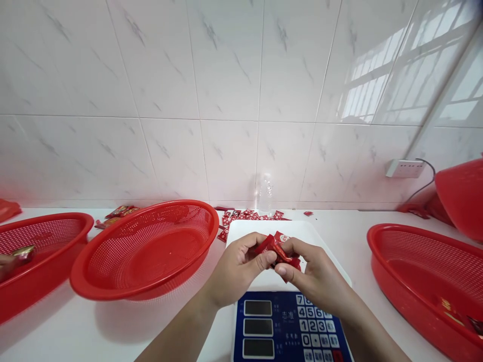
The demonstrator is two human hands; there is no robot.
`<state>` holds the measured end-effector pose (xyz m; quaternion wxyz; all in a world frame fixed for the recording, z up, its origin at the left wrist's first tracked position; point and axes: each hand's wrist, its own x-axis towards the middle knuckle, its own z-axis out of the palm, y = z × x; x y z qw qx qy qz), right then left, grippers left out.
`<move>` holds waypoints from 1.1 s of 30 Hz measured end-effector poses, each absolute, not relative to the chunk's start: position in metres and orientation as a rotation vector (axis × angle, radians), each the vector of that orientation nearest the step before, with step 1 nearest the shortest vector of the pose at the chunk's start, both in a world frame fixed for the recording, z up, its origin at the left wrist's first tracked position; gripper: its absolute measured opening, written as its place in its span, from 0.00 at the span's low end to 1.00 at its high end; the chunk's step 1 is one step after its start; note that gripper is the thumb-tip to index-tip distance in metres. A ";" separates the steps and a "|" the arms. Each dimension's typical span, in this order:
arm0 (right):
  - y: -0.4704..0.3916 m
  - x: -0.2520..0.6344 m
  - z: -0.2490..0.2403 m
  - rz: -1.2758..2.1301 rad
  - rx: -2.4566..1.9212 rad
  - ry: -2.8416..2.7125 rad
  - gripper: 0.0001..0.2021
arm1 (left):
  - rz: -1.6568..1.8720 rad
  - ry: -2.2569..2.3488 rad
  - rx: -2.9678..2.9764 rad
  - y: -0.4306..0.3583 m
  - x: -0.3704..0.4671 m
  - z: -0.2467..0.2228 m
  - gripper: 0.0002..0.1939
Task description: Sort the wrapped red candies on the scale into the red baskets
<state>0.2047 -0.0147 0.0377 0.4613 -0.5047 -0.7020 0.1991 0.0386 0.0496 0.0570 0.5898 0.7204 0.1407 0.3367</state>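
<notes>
Several small red wrapped packets (pixel 277 249) are pinched between both hands, above the white pan (pixel 320 236) of a scale. My left hand (pixel 241 266) holds them from the left, its thumb across the front. From the right, my right hand (pixel 315 269) grips the same packets with thumb and fingers. Below the hands, the scale's blue panel (pixel 289 334) shows three dark displays and a white keypad, partly covered by the right hand and forearm.
A red basket (pixel 158 251) stands left of the scale, another (pixel 41 251) at the far left with a person's hand (pixel 6 265) holding a shiny packet. A third basket (pixel 426 271) is at right. Behind the scale lie red packets (pixel 247 215) and a clear bottle (pixel 265 193).
</notes>
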 end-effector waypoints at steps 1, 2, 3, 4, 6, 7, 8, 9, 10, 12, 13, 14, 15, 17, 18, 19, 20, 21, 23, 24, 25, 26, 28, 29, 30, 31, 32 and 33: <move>-0.015 0.204 0.037 0.474 -1.244 -1.737 0.13 | 0.790 0.336 1.692 0.048 0.038 0.057 0.07; -0.015 0.204 0.037 0.457 -1.244 -1.749 0.14 | 0.793 0.351 1.709 0.047 0.038 0.058 0.07; -0.015 0.204 0.036 0.446 -1.239 -1.762 0.15 | 0.795 0.370 1.724 0.046 0.037 0.058 0.07; -0.015 0.203 0.035 0.445 -1.229 -1.773 0.16 | 0.794 0.386 1.737 0.045 0.037 0.058 0.06; -0.016 0.201 0.034 0.464 -1.202 -1.782 0.17 | 0.783 0.403 1.744 0.043 0.036 0.057 0.06; -0.016 0.200 0.034 0.476 -1.194 -1.780 0.17 | 0.779 0.403 1.740 0.043 0.036 0.057 0.06; -0.017 0.199 0.035 0.484 -1.192 -1.774 0.17 | 0.776 0.400 1.736 0.042 0.036 0.056 0.06; -0.018 0.199 0.035 0.487 -1.193 -1.768 0.17 | 0.776 0.397 1.733 0.042 0.035 0.056 0.06; -0.019 0.198 0.036 0.491 -1.194 -1.767 0.16 | 0.777 0.394 1.733 0.041 0.035 0.055 0.07; -0.021 0.198 0.036 0.496 -1.194 -1.771 0.16 | 0.786 0.395 1.746 0.040 0.034 0.056 0.07; -0.022 0.198 0.036 0.497 -1.191 -1.775 0.16 | 0.796 0.401 1.765 0.038 0.034 0.056 0.06; -0.023 0.198 0.036 0.497 -1.188 -1.777 0.16 | 0.810 0.410 1.793 0.037 0.033 0.057 0.06; -0.023 0.198 0.035 0.496 -1.185 -1.777 0.16 | 0.827 0.422 1.826 0.036 0.033 0.059 0.06; -0.025 0.198 0.035 0.489 -1.177 -1.773 0.17 | 0.855 0.444 1.895 0.033 0.032 0.062 0.05; -0.026 0.199 0.035 0.484 -1.170 -1.773 0.17 | 0.867 0.449 1.920 0.032 0.032 0.064 0.05; -0.027 0.199 0.036 0.478 -1.162 -1.772 0.18 | 0.879 0.450 1.938 0.031 0.032 0.065 0.05; -0.028 0.199 0.037 0.474 -1.150 -1.774 0.19 | 0.891 0.445 1.948 0.030 0.032 0.066 0.05; -0.030 0.199 0.038 0.475 -1.135 -1.780 0.19 | 0.904 0.438 1.950 0.029 0.031 0.067 0.05; -0.032 0.198 0.041 0.484 -1.102 -1.794 0.20 | 0.931 0.411 1.933 0.028 0.031 0.067 0.04; -0.034 0.198 0.042 0.492 -1.089 -1.800 0.19 | 0.941 0.391 1.917 0.028 0.031 0.067 0.04; -0.035 0.198 0.044 0.499 -1.081 -1.804 0.18 | 0.946 0.371 1.897 0.028 0.031 0.067 0.04; -0.035 0.198 0.044 0.501 -1.080 -1.805 0.17 | 0.946 0.353 1.877 0.028 0.030 0.066 0.04; -0.036 0.198 0.045 0.487 -1.088 -1.803 0.16 | 0.922 0.332 1.854 0.029 0.030 0.066 0.04; -0.036 0.198 0.045 0.476 -1.094 -1.804 0.15 | 0.904 0.332 1.855 0.029 0.030 0.066 0.05; -0.037 0.198 0.045 0.464 -1.102 -1.805 0.16 | 0.887 0.338 1.864 0.029 0.029 0.067 0.05; -0.037 0.197 0.045 0.455 -1.109 -1.808 0.16 | 0.877 0.347 1.881 0.029 0.029 0.067 0.05; -0.037 0.197 0.044 0.448 -1.118 -1.812 0.16 | 0.875 0.355 1.902 0.029 0.029 0.067 0.05; -0.037 0.197 0.044 0.441 -1.128 -1.816 0.17 | 0.882 0.364 1.924 0.029 0.028 0.068 0.05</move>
